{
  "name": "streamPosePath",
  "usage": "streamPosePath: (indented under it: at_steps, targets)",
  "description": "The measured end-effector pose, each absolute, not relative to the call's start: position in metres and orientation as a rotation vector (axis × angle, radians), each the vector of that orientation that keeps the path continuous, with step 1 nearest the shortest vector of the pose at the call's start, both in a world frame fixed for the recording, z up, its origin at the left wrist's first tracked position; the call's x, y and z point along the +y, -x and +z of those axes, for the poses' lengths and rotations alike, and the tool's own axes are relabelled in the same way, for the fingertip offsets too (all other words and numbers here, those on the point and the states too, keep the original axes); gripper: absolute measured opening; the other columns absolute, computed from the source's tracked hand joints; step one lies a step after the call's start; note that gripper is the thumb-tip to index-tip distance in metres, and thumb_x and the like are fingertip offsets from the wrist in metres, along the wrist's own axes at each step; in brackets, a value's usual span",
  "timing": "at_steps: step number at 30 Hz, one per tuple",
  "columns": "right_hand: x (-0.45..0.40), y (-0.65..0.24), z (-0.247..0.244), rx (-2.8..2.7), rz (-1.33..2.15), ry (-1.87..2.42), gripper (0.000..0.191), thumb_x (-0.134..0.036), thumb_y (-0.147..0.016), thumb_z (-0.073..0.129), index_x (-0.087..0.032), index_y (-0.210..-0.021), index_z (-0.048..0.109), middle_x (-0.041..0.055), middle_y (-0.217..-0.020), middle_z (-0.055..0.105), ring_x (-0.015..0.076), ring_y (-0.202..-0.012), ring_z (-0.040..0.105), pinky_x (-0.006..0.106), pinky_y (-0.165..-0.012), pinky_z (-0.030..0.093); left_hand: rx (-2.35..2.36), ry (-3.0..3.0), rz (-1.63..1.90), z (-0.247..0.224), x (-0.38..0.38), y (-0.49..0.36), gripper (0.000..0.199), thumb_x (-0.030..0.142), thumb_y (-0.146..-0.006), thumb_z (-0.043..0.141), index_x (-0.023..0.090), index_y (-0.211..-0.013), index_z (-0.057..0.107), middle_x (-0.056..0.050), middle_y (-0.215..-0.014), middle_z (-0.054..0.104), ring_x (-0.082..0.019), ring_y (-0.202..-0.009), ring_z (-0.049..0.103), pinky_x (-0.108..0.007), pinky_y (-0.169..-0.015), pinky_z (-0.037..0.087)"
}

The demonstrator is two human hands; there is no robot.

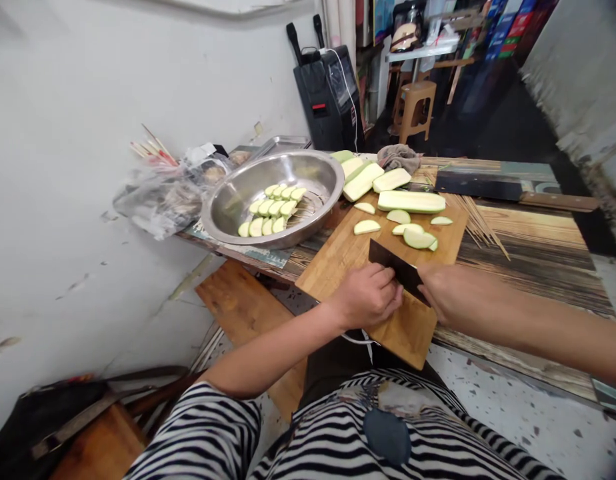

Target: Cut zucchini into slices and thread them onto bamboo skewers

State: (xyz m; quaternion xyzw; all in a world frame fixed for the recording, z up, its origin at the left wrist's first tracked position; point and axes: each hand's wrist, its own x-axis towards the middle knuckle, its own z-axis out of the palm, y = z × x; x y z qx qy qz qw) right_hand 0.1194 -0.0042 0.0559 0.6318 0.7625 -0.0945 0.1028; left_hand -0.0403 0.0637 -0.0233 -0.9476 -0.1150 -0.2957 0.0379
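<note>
My right hand (441, 288) grips a dark-bladed cleaver (397, 268), its blade upright over the wooden cutting board (333, 267). Right against the blade, my left hand (372, 293) is curled with its knuckles down near the board; whatever lies under the fingers is hidden. Beyond the blade several pale green zucchini slices (419, 238) are scattered. A long halved zucchini (411, 201) lies at the board's far side, cut face up. More zucchini halves (364, 181) are piled at the board's far left corner.
Left of the board stands a steel basin (215, 223) holding skewered zucchini slices (273, 210). Bamboo skewers (481, 223) lie to the right, beside a second large knife (518, 192). A crumpled cloth (399, 157) and plastic bags (161, 200) are on the table, with a black speaker-like box (328, 100) behind.
</note>
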Motion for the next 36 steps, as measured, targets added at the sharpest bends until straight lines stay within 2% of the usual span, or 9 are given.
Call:
streamPosePath:
  at_steps: [4,7,16,23,26,33,36]
  targets:
    - [-0.001,-0.121,0.037,2.273,-0.269,-1.877,0.013,-0.009,-0.081,0.047,-0.01,-0.087,0.058,0.0149,-0.07,0.069,0.024,-0.06,0.066,0.027,-0.045,0.027,-0.33,2.939,-0.917,-0.016,0.064,0.044,0.031,0.021,-0.09,0.042,0.013,-0.067,0.061,-0.007,-0.07,0.06,-0.014,-0.066,0.055,-0.028,-0.062,0.048]
    - [-0.001,-0.124,0.042,2.291,-0.25,-1.895,0.014,-0.016,-0.087,0.044,-0.012,-0.085,0.057,0.0155,-0.074,0.069,0.0241,-0.065,0.066,0.027,-0.048,0.03,-0.229,2.962,-0.918,-0.013,0.066,0.049,0.026,0.02,-0.09,0.043,0.011,-0.076,0.063,-0.01,-0.079,0.063,-0.016,-0.074,0.058,-0.029,-0.068,0.05]
    - [-0.012,-0.121,0.073,2.274,-0.194,-1.919,0.008,-0.014,-0.083,0.046,-0.014,-0.085,0.054,0.0115,-0.067,0.066,0.0237,-0.057,0.063,0.028,-0.045,0.027,-0.208,2.899,-0.885,-0.02,0.066,0.05,0.027,0.022,-0.09,0.043,0.013,-0.072,0.061,-0.01,-0.076,0.063,-0.016,-0.071,0.059,-0.03,-0.065,0.052]
    - [-0.013,-0.118,0.074,2.216,-0.222,-1.884,0.009,-0.012,-0.082,0.047,-0.014,-0.078,0.055,0.0132,-0.062,0.066,0.0246,-0.056,0.063,0.027,-0.045,0.025,-0.25,2.931,-0.898,-0.03,0.065,0.053,0.025,0.026,-0.09,0.046,0.012,-0.076,0.062,-0.012,-0.087,0.064,-0.017,-0.079,0.061,-0.034,-0.072,0.053]
    - [-0.012,-0.117,0.069,2.237,-0.212,-1.869,0.01,-0.013,-0.082,0.047,-0.013,-0.079,0.056,0.0132,-0.06,0.065,0.0249,-0.055,0.063,0.028,-0.044,0.024,-0.248,2.93,-0.911,-0.033,0.065,0.053,0.026,0.027,-0.09,0.047,0.012,-0.076,0.062,-0.012,-0.087,0.064,-0.017,-0.079,0.061,-0.035,-0.072,0.053]
    - [-0.004,-0.113,0.034,2.281,-0.261,-1.868,0.015,-0.014,-0.086,0.046,-0.008,-0.085,0.059,0.0176,-0.069,0.069,0.0258,-0.06,0.066,0.028,-0.045,0.029,-0.225,2.899,-0.905,-0.029,0.065,0.054,0.026,0.026,-0.09,0.045,0.012,-0.075,0.061,-0.011,-0.084,0.063,-0.015,-0.075,0.059,-0.032,-0.069,0.052]
    - [-0.002,-0.112,0.036,2.278,-0.236,-1.885,0.014,-0.015,-0.086,0.047,-0.009,-0.086,0.059,0.017,-0.07,0.069,0.0248,-0.061,0.066,0.028,-0.046,0.029,-0.242,2.891,-0.883,-0.028,0.064,0.056,0.027,0.029,-0.09,0.046,0.013,-0.075,0.061,-0.011,-0.082,0.063,-0.015,-0.073,0.058,-0.032,-0.067,0.051]
